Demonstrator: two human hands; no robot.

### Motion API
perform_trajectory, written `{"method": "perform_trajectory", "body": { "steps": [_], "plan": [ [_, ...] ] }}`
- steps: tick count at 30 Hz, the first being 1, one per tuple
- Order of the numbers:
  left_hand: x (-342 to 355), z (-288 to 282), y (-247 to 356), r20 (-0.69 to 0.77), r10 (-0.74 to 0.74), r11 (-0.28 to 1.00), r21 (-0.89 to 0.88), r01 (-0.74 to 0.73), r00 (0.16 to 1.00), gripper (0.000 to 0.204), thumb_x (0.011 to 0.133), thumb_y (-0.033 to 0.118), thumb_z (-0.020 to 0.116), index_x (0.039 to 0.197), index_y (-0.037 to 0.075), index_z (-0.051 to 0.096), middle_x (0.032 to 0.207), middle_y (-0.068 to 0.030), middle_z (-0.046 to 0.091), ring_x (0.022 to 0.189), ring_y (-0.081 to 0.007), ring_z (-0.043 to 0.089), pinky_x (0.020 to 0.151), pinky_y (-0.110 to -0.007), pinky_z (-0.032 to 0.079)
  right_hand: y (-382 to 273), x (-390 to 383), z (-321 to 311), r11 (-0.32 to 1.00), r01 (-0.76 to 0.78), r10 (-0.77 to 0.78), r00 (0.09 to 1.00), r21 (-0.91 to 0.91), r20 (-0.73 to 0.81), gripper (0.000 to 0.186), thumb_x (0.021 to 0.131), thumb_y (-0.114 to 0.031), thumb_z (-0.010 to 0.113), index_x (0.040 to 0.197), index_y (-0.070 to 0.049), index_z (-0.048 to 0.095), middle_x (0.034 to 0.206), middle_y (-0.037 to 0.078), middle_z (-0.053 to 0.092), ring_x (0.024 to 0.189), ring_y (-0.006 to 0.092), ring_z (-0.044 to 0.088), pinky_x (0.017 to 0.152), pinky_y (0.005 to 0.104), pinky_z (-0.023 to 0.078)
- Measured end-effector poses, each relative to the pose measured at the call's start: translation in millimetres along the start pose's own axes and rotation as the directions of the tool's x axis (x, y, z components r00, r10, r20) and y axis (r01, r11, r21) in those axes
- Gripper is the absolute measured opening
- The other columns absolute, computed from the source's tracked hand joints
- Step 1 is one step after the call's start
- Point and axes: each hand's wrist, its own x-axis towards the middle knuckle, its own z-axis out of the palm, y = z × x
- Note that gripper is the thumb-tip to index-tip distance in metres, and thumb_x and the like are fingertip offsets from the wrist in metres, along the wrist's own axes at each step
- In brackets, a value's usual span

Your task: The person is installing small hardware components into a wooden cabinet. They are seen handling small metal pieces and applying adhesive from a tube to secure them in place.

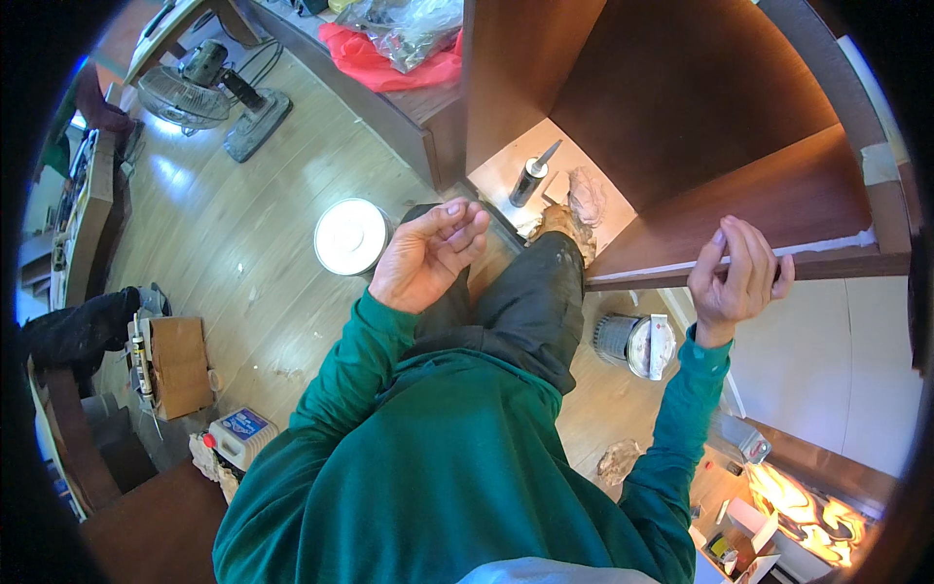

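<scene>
My left hand (432, 255) is raised in front of me, palm turned up and fingers loosely curled, with nothing seen in it. Below it on the floor stands a white-lidded bucket (350, 237). My right hand (736, 275), half curled with its thumb apart, holds nothing that I can see. It is near the front edge of a brown wooden cabinet (671, 258), where a white strip runs along the panel; whether my fingers touch it I cannot tell. Inside the cabinet, a caulk tube (530, 182) with a grey nozzle stands beside crumpled paper (587, 197) and my foot.
A fan (255, 122) stands on the wooden floor at upper left. A cardboard box (179, 366) and a jug (239, 435) with a red cap are at lower left, near another person's leg (83, 326). A metal can (637, 346) sits below the cabinet. A red bag (389, 58) lies at the top.
</scene>
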Motion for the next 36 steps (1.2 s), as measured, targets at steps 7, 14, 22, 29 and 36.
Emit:
{"method": "perform_trajectory", "body": {
  "steps": [7, 14, 22, 29, 36],
  "plan": [
    [-5.4, 5.7, -5.3, 0.014, 0.021, 0.989, -0.147, -0.018, 1.000, 0.009, 0.093, 0.007, 0.057, 0.098, 0.000, 0.061, 0.099, -0.0090, 0.067, 0.092, -0.0201, 0.067, 0.078, -0.038, 0.055, -98.8, -2.0, 0.5, 0.594, -0.353, 0.343, 0.924, 0.722, 0.170, 0.020, 0.080, 0.003, 0.066, 0.099, -0.003, 0.066, 0.100, 0.014, 0.070, 0.095, 0.0240, 0.068, 0.101, 0.0438, 0.043],
    [-4.5, -5.4, -0.4, 0.008, 0.050, 0.993, -0.106, -0.048, 0.999, 0.010, 0.088, 0.006, 0.062, 0.098, 0.002, 0.062, 0.094, -0.0075, 0.065, 0.087, -0.0179, 0.065, 0.076, -0.035, 0.051, -168.5, -2.5, 36.9, 0.028, -0.590, 0.438, 0.733, 0.807, 0.520, 0.016, 0.082, 0.004, 0.065, 0.098, 0.002, 0.066, 0.100, 0.015, 0.069, 0.093, 0.0241, 0.067, 0.084, 0.0314, 0.051],
    [-0.9, -32.0, 45.7, -0.022, 0.212, 0.977, -0.008, -0.213, 0.977, 0.016, 0.087, 0.003, 0.064, 0.103, 0.005, 0.063, 0.094, -0.0056, 0.065, 0.088, -0.0186, 0.064, 0.079, -0.035, 0.052, -154.8, -64.9, 63.7, -0.114, -0.845, 0.413, 0.437, 0.522, 0.799, 0.012, 0.088, 0.001, 0.061, 0.099, 0.001, 0.066, 0.092, 0.007, 0.070, 0.079, 0.0134, 0.067, 0.075, 0.0268, 0.053],
    [23.8, -70.9, 100.2, 0.029, 0.358, 0.926, 0.121, -0.359, 0.933, 0.015, 0.093, 0.003, 0.061, 0.107, 0.004, 0.064, 0.096, -0.0076, 0.067, 0.091, -0.0230, 0.067, 0.082, -0.038, 0.055, -134.8, -158.7, 75.9, 0.052, -0.971, 0.426, 0.234, 0.235, 0.874, 0.013, 0.089, -0.003, 0.063, 0.101, 0.001, 0.066, 0.089, 0.007, 0.070, 0.076, 0.0130, 0.067, 0.069, 0.0272, 0.055],
    [88.2, -92.2, 190.5, 0.083, 0.661, 0.492, 0.702, -0.515, 0.745, 0.022, 0.087, 0.010, 0.058, 0.098, -0.005, 0.069, 0.085, -0.0155, 0.070, 0.077, -0.0272, 0.071, 0.072, -0.037, 0.057, -144.5, -192.6, 75.7, 0.014, -0.989, 0.475, 0.136, 0.147, 0.870, 0.012, 0.091, -0.003, 0.063, 0.102, 0.002, 0.066, 0.086, 0.009, 0.070, 0.075, 0.0137, 0.067, 0.068, 0.0289, 0.056]
  ]
}}
